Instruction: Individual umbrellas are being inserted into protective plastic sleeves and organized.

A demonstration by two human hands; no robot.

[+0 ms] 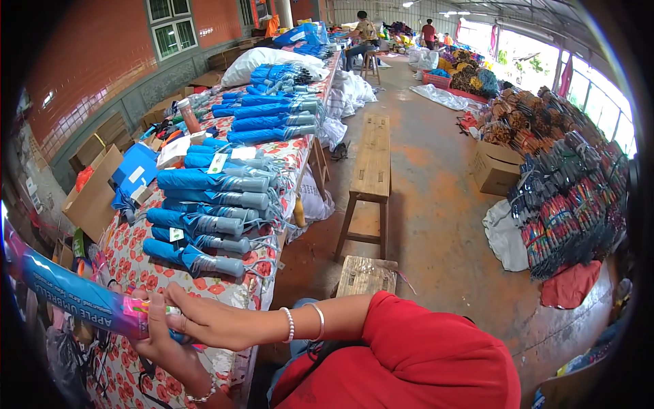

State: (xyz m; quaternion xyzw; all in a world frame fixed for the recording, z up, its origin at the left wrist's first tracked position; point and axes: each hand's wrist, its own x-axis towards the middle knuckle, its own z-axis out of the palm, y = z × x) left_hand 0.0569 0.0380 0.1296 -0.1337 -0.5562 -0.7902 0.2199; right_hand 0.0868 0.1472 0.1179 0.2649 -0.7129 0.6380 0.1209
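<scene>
A long, printed umbrella package (68,290), blue with pink and purple ends, slants across the lower left. My left hand (167,347) wraps round its near end from below. My right hand (194,315), with bracelets at the wrist, reaches across from the right and closes on the same end, so the fingers of both hands overlap. What the fingertips pinch there is partly hidden. Just beyond my hands lies a row of folded blue umbrellas (204,220) with grey handles, some with white tags, on a table with a red-flowered cloth (133,255).
A wooden bench (370,157) and a stool (366,276) stand right of the table. Farther right are a cardboard box (495,167) and heaps of bundled umbrellas (572,218). Open cartons (95,184) line the left wall. Several people are in the background.
</scene>
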